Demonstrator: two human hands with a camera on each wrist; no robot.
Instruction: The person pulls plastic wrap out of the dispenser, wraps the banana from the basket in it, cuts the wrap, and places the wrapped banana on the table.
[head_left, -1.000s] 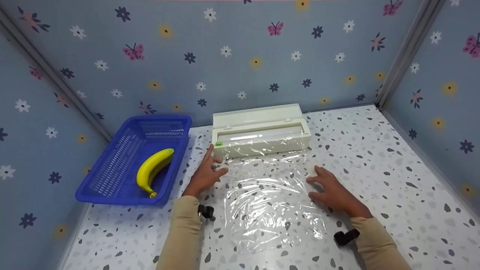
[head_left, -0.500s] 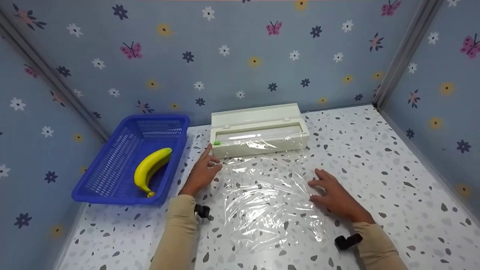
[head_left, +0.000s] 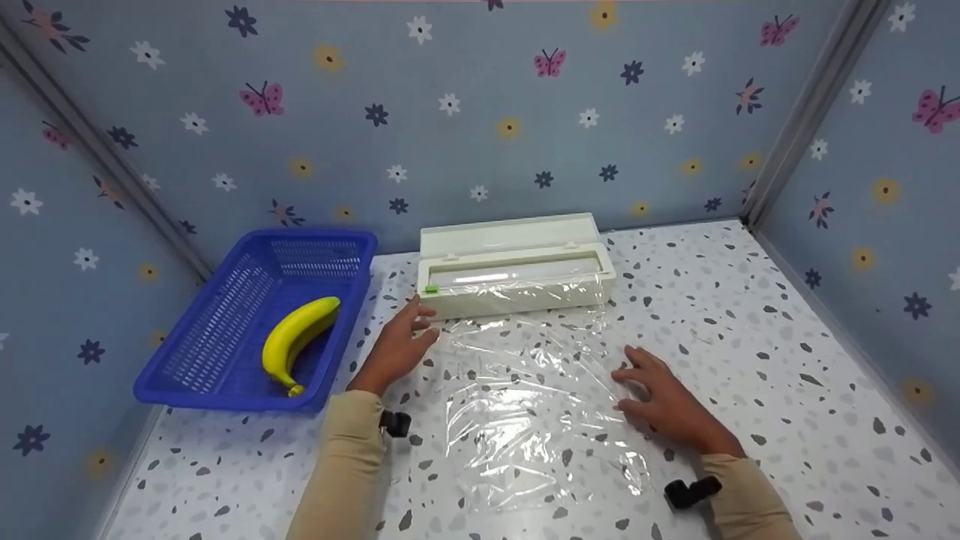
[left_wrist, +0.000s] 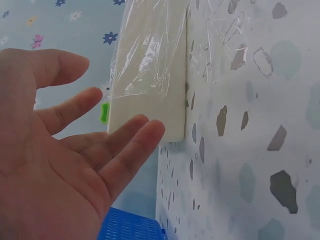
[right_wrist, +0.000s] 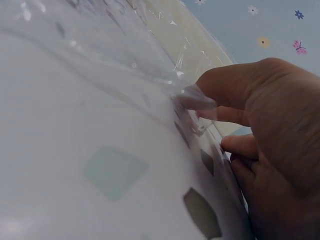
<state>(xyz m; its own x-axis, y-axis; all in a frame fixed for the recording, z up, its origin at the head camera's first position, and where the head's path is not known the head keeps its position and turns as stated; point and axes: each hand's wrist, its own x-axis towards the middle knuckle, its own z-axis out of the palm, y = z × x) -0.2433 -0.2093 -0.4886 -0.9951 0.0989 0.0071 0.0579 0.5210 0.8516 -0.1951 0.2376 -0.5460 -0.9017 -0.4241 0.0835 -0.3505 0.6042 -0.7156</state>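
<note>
A sheet of cling film [head_left: 510, 435] lies drawn out over the table from a cream dispenser box [head_left: 517, 296] with its lid raised. A green slider [head_left: 431, 289] sits at the box's left end. My left hand [head_left: 395, 347] is beside that end, fingers spread and palm bare in the left wrist view, fingertips close to the box corner. On the film's right side, my right hand [head_left: 667, 401] has thumb and forefinger apart in the head view. In the right wrist view, the film's edge [right_wrist: 200, 100] drapes over the right thumb tip and by the forefinger.
A blue plastic basket [head_left: 154, 394] stands at the left with a yellow banana [head_left: 296, 341] inside. Patterned wall panels [head_left: 480, 97] enclose the speckled table [head_left: 795, 420] at the back and sides. Each wrist wears a small black camera [head_left: 694, 493].
The left hand has shifted slightly left and back from the film, its thumb nearer the fingers. The right hand keeps its place by the film's edge. The head view has drifted slightly.
</note>
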